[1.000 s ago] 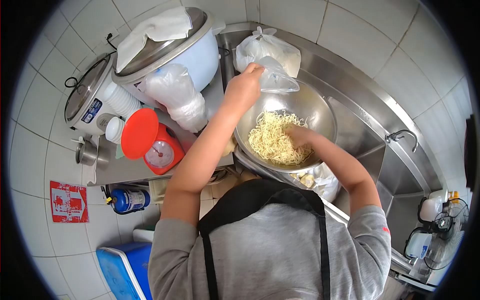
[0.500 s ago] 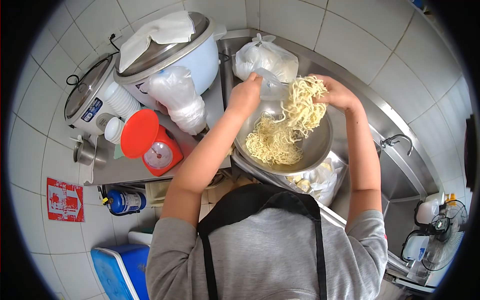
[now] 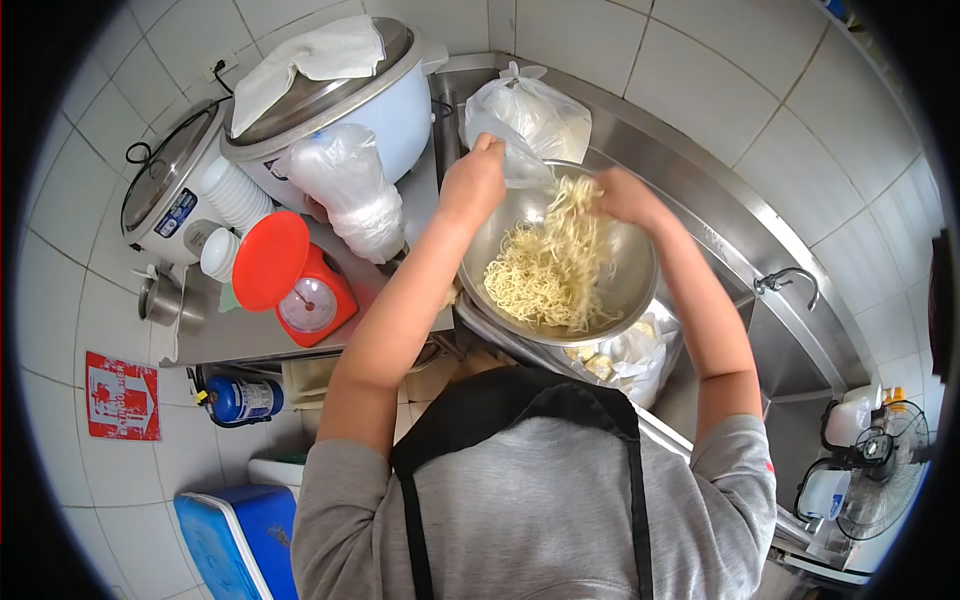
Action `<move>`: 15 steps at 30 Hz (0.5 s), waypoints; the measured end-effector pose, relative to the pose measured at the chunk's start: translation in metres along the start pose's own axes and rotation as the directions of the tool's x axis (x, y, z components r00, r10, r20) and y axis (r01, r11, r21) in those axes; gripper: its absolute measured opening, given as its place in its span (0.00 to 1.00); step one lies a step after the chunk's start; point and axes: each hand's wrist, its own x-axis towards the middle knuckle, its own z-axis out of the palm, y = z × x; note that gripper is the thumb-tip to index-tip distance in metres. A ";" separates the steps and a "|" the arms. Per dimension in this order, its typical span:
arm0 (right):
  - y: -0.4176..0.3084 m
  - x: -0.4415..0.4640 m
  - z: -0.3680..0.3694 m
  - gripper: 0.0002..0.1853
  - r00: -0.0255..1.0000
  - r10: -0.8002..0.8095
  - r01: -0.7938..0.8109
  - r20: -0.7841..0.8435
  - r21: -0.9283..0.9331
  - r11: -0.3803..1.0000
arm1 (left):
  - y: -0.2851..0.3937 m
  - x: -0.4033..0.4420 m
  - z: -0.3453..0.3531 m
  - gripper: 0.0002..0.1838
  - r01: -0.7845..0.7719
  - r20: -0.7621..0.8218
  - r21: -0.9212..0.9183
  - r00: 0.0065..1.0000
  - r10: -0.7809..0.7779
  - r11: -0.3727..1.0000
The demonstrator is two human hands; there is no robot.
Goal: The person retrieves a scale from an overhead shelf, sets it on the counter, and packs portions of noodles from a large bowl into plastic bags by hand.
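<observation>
My left hand (image 3: 474, 182) is closed on the gathered edge of a clear plastic bag (image 3: 525, 165), held above the far left rim of a metal bowl (image 3: 630, 270). My right hand (image 3: 628, 196) grips a hanging clump of yellow noodles (image 3: 578, 225) at the bowl's far right side. The clump is blurred by motion, and its lower strands reach the noodle pile (image 3: 530, 280) inside the bowl. My right fingertips are partly hidden by the noodles.
Behind the bowl sits a tied white plastic bag (image 3: 535, 110). To the left stand a red scale (image 3: 312, 300), stacked cups and a large rice cooker (image 3: 390, 125). Another bag (image 3: 640, 360) lies under the bowl's near edge. A faucet (image 3: 790, 282) is at the right.
My right hand has moved left and lower with the noodles, bringing the clump down into the bowl. My left hand still holds the bag, slightly farther left.
</observation>
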 end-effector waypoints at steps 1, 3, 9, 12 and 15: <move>0.018 0.007 0.021 0.24 0.998 0.012 -0.005 0.068 -0.102 0.995 | 0.000 -0.002 0.002 0.16 -0.020 -0.005 0.003 1.000 0.020 1.000; 0.040 0.019 0.055 0.37 0.907 0.100 -0.047 0.410 -0.137 0.990 | 0.000 -0.005 0.005 0.16 -0.032 0.005 0.016 0.999 0.032 0.999; 0.060 0.008 0.156 0.41 0.950 0.062 0.025 0.304 -0.276 0.961 | 0.006 -0.008 0.018 0.18 -0.024 0.080 0.077 0.997 0.018 0.997; 0.063 0.009 0.142 0.34 0.923 0.127 -0.157 0.362 0.056 0.986 | 0.008 -0.013 0.024 0.18 -0.018 0.124 0.077 0.992 0.008 0.997; 0.066 0.000 0.116 0.26 0.931 0.005 -0.210 0.364 0.524 0.825 | 0.004 -0.014 0.030 0.18 -0.004 0.156 0.074 0.988 -0.007 0.997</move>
